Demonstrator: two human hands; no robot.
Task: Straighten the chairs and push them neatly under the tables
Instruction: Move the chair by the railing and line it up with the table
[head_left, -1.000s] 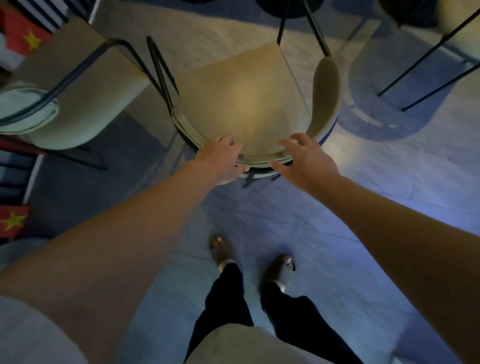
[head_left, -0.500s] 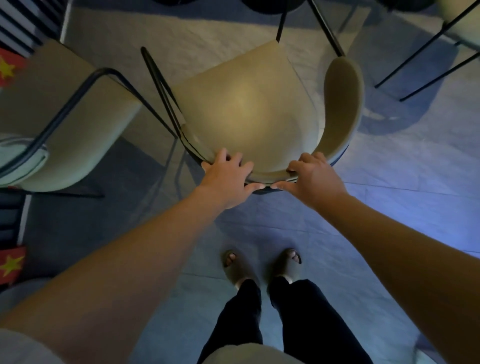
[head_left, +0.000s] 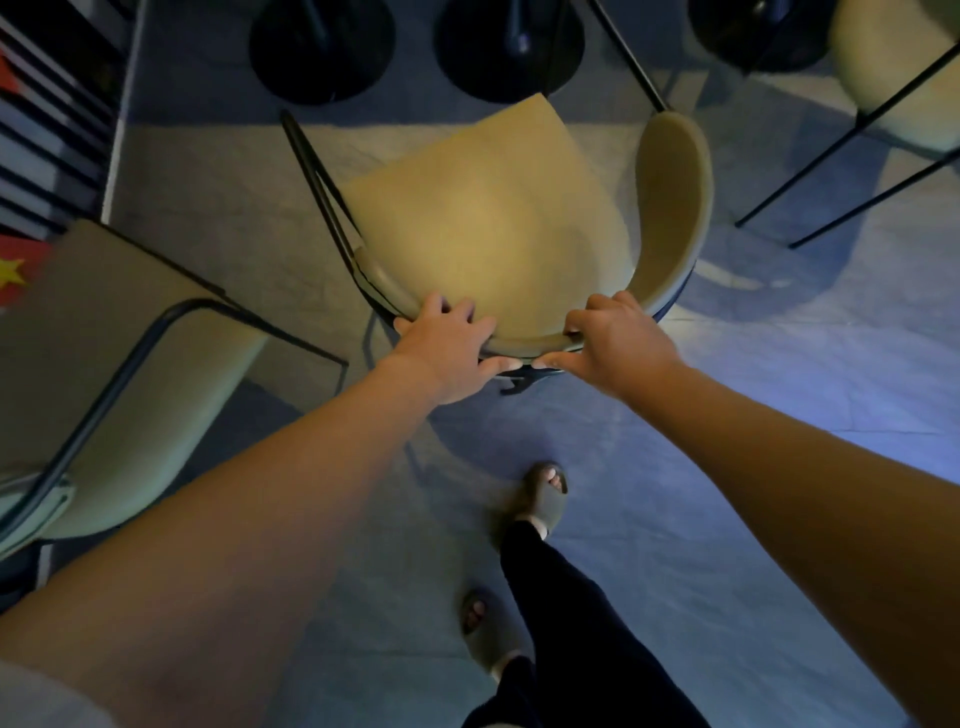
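A cream chair (head_left: 488, 218) with a curved backrest and a thin black metal frame stands in front of me, its seat pointing away toward the table bases. My left hand (head_left: 447, 345) grips the left part of the backrest's top edge, fingers over the rim and thumb underneath. My right hand (head_left: 610, 338) grips the same edge a little to the right, fingers curled over it. The table top itself is out of view.
Round black table bases (head_left: 322, 49) (head_left: 506, 49) stand just beyond the chair. A second cream chair (head_left: 119, 364) is close on the left and a third (head_left: 893, 78) at the upper right. My feet in slippers (head_left: 543, 499) are on the grey floor behind the chair.
Both hands went from reaching to gripping the backrest. The chair has moved forward toward the table bases, and my right foot has stepped ahead of my left.
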